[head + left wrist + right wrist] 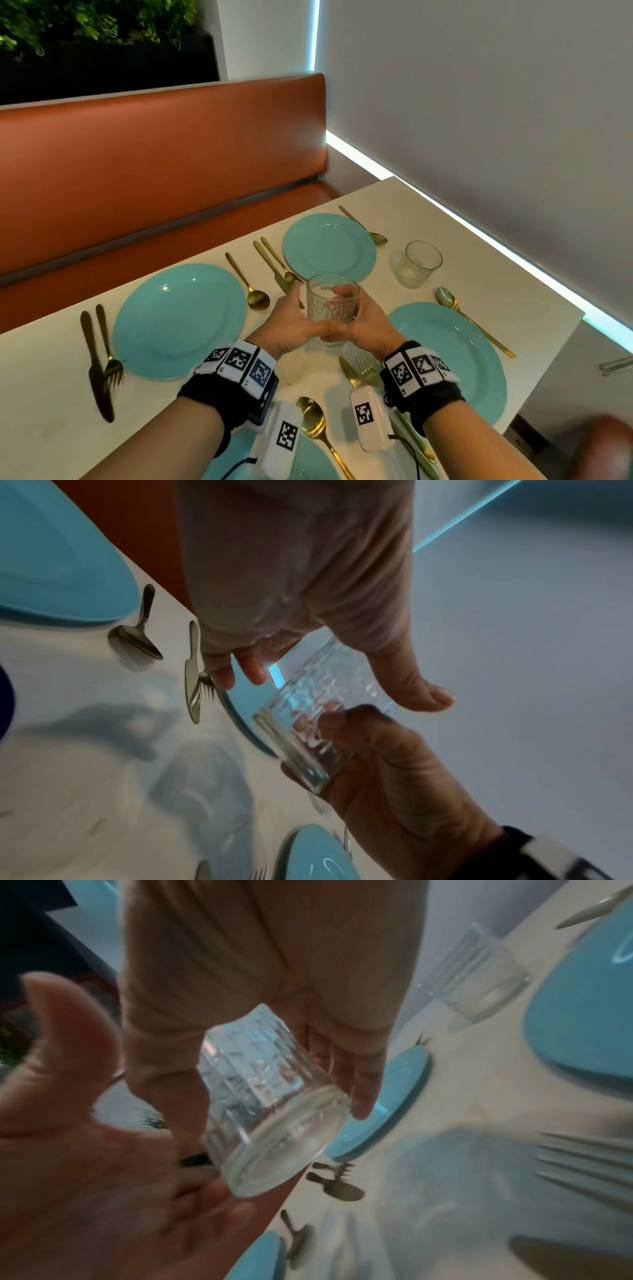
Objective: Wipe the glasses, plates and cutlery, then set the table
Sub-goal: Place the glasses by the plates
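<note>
your hands hold one ribbed glass [331,305] between them, lifted off the tabletop [51,394] over the middle of the place settings. left hand [291,323] wraps its left side, thumb near the base; right hand [364,323] curls round the right side and bottom. thumbs meet under it. glass upright in head view. a second glass [419,263] stands on the tabletop, well apart to the right.

Both forearms reached forward side by side, wrists banded — the left hand [291,323] and right hand [364,323] met thumb to thumb, fingers curled toward each other around a clear glass [331,305] held upright between them
</note>
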`<state>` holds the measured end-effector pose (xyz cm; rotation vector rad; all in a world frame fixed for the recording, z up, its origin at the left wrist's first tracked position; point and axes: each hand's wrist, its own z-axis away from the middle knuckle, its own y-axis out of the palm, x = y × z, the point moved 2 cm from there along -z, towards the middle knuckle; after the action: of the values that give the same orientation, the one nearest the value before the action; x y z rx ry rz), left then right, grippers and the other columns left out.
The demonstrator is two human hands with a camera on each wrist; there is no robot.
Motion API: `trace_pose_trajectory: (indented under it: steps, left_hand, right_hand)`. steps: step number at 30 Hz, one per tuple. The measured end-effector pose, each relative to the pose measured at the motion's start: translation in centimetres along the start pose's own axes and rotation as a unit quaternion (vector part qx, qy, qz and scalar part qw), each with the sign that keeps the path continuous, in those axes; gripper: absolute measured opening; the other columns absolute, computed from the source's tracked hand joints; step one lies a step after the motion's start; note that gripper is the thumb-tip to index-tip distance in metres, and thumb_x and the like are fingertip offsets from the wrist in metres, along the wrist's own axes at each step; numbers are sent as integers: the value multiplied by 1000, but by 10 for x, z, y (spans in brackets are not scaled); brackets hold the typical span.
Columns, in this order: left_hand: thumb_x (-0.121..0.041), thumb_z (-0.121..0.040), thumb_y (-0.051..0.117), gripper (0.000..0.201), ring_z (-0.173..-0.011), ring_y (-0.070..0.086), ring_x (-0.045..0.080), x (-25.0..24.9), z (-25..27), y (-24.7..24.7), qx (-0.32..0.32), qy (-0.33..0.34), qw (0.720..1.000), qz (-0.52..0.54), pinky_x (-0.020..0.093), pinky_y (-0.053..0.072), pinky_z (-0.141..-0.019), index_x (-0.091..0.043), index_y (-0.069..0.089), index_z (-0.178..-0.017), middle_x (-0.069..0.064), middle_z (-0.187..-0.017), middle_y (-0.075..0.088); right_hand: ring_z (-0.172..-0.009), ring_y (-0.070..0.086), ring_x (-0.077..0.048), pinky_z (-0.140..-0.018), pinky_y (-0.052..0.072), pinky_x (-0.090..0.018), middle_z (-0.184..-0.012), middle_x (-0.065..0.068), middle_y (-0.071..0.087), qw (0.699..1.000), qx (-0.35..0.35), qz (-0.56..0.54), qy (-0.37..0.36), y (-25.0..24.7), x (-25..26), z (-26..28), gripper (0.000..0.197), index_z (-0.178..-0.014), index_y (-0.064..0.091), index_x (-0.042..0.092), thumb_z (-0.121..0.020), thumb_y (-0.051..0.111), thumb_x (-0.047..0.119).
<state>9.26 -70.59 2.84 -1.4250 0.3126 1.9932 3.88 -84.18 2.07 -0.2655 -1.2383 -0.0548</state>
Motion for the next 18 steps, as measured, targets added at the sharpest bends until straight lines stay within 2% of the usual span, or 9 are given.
trace_pose_trajectory:
  steps: [1, 2, 4, 5, 7, 10, 13, 18]
  left_hand:
    - [-62, -42, 86, 115, -124, 48, 19, 1, 1, -1, -17, -7, 999, -35, 40, 44, -103, -28, 35, -139, 2, -138, 45]
    - [-63, -44, 84, 119, -128, 42, 22, 1, 2, -1, -32, -19, 998, -43, 40, 40, -105, -25, 31, -143, 3, -141, 41]
    - [-47, -61, 83, 102, -127, 42, 23, 2, 4, -5, -68, -41, 996, -29, 34, 40, -99, -17, 31, -144, 7, -140, 41]
    - [-40, -66, 81, 94, -125, 43, 22, 3, 5, -7, -84, -45, 995, -23, 32, 40, -96, -15, 33, -143, 7, -140, 42]
    - [-38, -73, 77, 82, -116, 46, 18, 4, 3, -12, -106, -46, 993, -30, 29, 39, -93, -14, 37, -141, 6, -137, 46]
    - [-40, -77, 74, 71, -105, 47, 14, 3, -1, -17, -131, -41, 990, -38, 30, 42, -94, -15, 42, -135, 5, -130, 52]
    - [-39, -78, 74, 67, -105, 50, 15, 2, -3, -20, -151, -36, 987, -43, 33, 44, -96, -15, 44, -133, 4, -127, 54]
    - [-36, -80, 73, 65, -103, 49, 14, 2, 1, -19, -151, -34, 987, -39, 29, 43, -91, -15, 44, -134, 4, -129, 53]
  right_hand:
    - [-91, 61, -9, -67, 52, -14, -103, 2, 60, 1000, -29, 5, 9, -4, -5, -3, 70, -109, 45, 18, -55, 85, -3]
    - [-92, 61, -11, -71, 52, -18, -107, -1, 61, 997, -65, 22, 19, -9, -10, -6, 70, -110, 45, 19, -56, 86, 1]
    - [-100, 61, -19, -85, 51, -28, -116, -5, 60, 987, -134, 77, 42, -21, -20, -15, 75, -116, 44, 19, -55, 87, 11]
    - [-104, 59, -22, -89, 49, -30, -118, -6, 59, 980, -160, 109, 52, -27, -25, -20, 78, -120, 43, 17, -56, 87, 13]
    - [-110, 57, -25, -91, 44, -28, -121, -9, 58, 969, -193, 138, 69, -37, -29, -27, 80, -125, 41, 12, -58, 86, 14]
    - [-114, 55, -28, -94, 43, -30, -125, -12, 56, 961, -217, 154, 78, -48, -32, -33, 81, -127, 39, 10, -60, 85, 13]
    - [-117, 53, -28, -93, 42, -29, -127, -13, 54, 956, -224, 169, 82, -51, -36, -35, 82, -130, 37, 7, -63, 83, 9]
    - [-120, 51, -30, -97, 41, -32, -129, -13, 53, 948, -245, 184, 84, -50, -47, -36, 82, -131, 37, 5, -63, 83, 10]
